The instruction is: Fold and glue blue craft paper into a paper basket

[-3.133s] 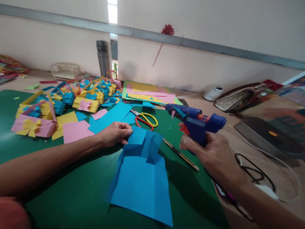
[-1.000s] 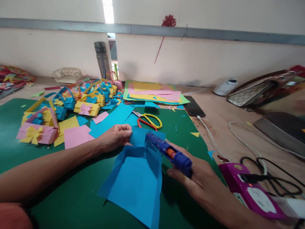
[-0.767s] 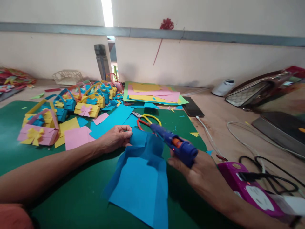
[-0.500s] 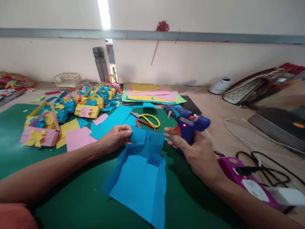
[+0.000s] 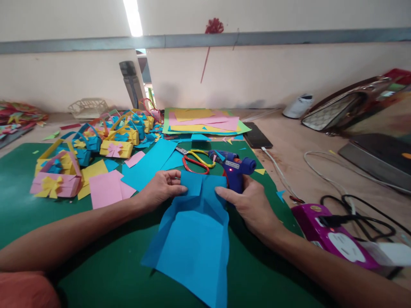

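The blue paper (image 5: 191, 239) is around the middle of the green mat (image 5: 105, 261), toward its near edge, with the upper end raised. Its left flap is pinched between thumb and fingers of the left hand (image 5: 162, 188); the right hand (image 5: 253, 203) has its thumb upon the other flap, while its fingers seem curled around the glue gun (image 5: 236, 171), near the mat's right edge. I judge the shaping partly done: the upper flaps seem to overlap, but the lower panel is open. Toward the far left corner, paper bags (image 5: 91, 144) already have handles; this piece has none.
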The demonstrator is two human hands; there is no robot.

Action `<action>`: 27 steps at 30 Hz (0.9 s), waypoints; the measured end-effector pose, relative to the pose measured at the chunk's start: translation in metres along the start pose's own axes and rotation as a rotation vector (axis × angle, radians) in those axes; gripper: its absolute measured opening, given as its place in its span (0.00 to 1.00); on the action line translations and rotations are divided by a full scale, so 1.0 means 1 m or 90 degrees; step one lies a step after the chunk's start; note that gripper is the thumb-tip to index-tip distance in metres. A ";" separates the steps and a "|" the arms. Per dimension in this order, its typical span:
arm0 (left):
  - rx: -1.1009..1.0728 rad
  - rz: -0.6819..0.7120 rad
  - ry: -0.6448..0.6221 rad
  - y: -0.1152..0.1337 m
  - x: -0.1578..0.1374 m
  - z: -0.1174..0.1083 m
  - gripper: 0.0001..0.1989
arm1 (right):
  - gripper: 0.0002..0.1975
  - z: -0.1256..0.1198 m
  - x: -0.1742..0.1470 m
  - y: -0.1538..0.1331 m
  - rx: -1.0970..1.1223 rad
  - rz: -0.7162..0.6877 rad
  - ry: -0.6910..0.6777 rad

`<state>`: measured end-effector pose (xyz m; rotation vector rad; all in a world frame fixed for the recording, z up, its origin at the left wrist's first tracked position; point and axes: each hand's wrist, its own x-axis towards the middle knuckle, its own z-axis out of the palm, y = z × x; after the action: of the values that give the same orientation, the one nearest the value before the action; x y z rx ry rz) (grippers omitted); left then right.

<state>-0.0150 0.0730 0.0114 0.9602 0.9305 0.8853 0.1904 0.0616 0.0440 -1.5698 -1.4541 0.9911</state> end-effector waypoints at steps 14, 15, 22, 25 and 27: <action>0.104 -0.010 -0.023 0.012 0.006 0.001 0.08 | 0.18 0.003 -0.004 0.001 0.011 -0.003 -0.028; 0.099 -0.005 -0.021 0.012 0.007 0.002 0.07 | 0.18 0.004 -0.004 0.001 0.014 -0.003 -0.029; 0.115 0.026 0.012 0.017 0.013 0.013 0.07 | 0.17 0.004 -0.004 0.000 0.010 -0.001 -0.023; 0.139 0.039 0.025 0.018 0.014 0.016 0.06 | 0.18 0.003 -0.005 0.000 0.018 0.003 -0.029; 0.152 0.044 0.029 0.019 0.013 0.017 0.06 | 0.18 0.002 -0.006 0.000 0.018 0.002 -0.029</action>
<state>0.0011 0.0869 0.0307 1.1867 1.0643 0.8699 0.1879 0.0560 0.0433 -1.5386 -1.4636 1.0505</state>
